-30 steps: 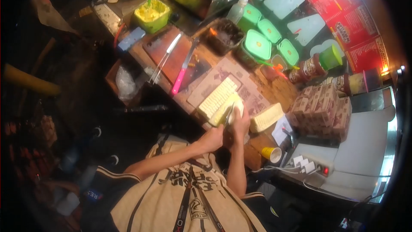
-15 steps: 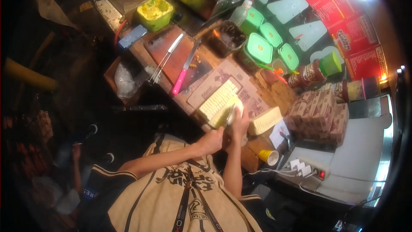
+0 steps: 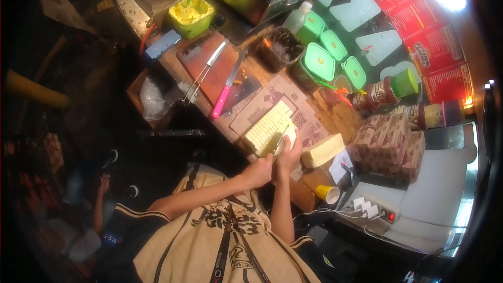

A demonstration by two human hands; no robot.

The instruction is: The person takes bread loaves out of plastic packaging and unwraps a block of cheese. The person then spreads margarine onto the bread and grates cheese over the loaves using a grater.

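A pale yellow loaf-like block (image 3: pixel 266 129) with a ridged, scored top lies on the flat printed cardboard (image 3: pixel 306 120). My left hand (image 3: pixel 258 172) is closed in a fist at its near end, around what looks like the handle of a knife (image 3: pixel 279 145) with a thin blade. On the block's right side, my right hand (image 3: pixel 289 153) grips a paler, whitish piece (image 3: pixel 289 132), with the blade touching or very near it. Fingers cover much of both. A second pale yellow block (image 3: pixel 323 150) sits right of my right hand.
A pink-handled knife (image 3: pixel 229 86) and tongs (image 3: pixel 203 73) lie on a brown board (image 3: pixel 204 57). Behind are a green tub (image 3: pixel 191 17) of yellow spread and green-lidded containers (image 3: pixel 319 61). Stacked cartons (image 3: pixel 385 144), a yellow cup (image 3: pixel 327 194) and a power strip (image 3: pixel 374 207) stand right.
My right hand and the whitish piece have shifted slightly, with the blade at a slightly different angle. The camera view has moved a little. At lower left, another person's hand has moved.
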